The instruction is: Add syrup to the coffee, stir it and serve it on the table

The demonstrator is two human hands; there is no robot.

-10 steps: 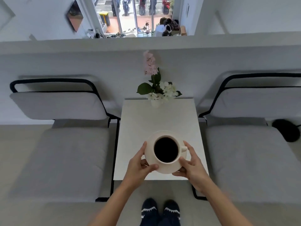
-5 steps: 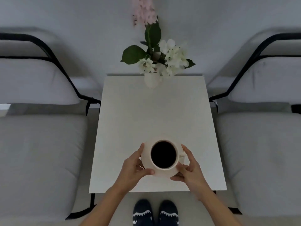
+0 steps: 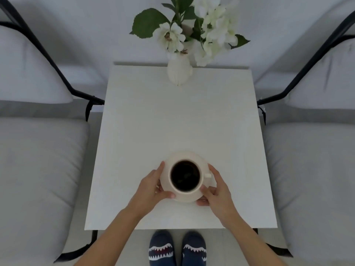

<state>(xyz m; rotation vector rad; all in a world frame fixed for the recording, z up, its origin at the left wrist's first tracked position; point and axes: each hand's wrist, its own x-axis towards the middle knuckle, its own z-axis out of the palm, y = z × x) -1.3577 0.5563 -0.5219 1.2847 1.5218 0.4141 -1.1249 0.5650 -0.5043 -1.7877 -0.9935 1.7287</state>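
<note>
- The cup [image 3: 185, 176] full of dark coffee sits on its saucer [image 3: 192, 198], near the front edge of the white worktop [image 3: 172, 121].
- The left hand [image 3: 151, 189] pinches the saucer's left rim, thumb on top and the other fingers under.
- The right hand [image 3: 217, 189] pinches the right rim the same way.
- I cannot tell if the saucer is fully down on the worktop yet.
- To do this well, keep the saucer flat and go slow, so the coffee does not spill.
- Let it rest all the way down, then slide the fingers out sideways, both hands together.
- The cup stands straight up with its mouth to the ceiling.
- Its little handle [image 3: 207, 175] points right, toward the right hand.
- The vase of flowers [image 3: 179, 72] stands well apart at the back edge.
</note>
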